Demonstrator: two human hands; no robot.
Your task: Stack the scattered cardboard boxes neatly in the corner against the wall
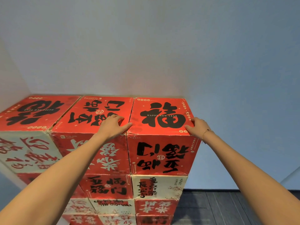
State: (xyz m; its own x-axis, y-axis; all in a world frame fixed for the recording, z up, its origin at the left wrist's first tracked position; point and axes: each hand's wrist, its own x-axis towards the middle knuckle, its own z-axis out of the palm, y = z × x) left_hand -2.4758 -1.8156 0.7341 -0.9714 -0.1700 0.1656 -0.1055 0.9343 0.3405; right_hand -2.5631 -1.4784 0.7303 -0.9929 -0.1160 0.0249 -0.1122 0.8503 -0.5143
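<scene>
A tall stack of red and cream cardboard boxes with black calligraphy fills the corner against the white wall. The top right box (162, 140) is red, with a big black character and "HAPPY NEW YEAR" on its lid. My left hand (113, 125) rests on top at the seam between this box and the middle top box (90, 109), fingers spread, thumb on the right box's near left corner. My right hand (197, 127) presses the right box's near right top corner, fingers bent over the edge. A third top box (30, 112) stands at the left.
White walls (146, 46) meet behind the stack at the left. Lower rows of boxes (159, 185) reach down to the floor. Dark wood-plank flooring (227, 207) shows at the lower right, beside the stack. A thin bracelet is on my right wrist.
</scene>
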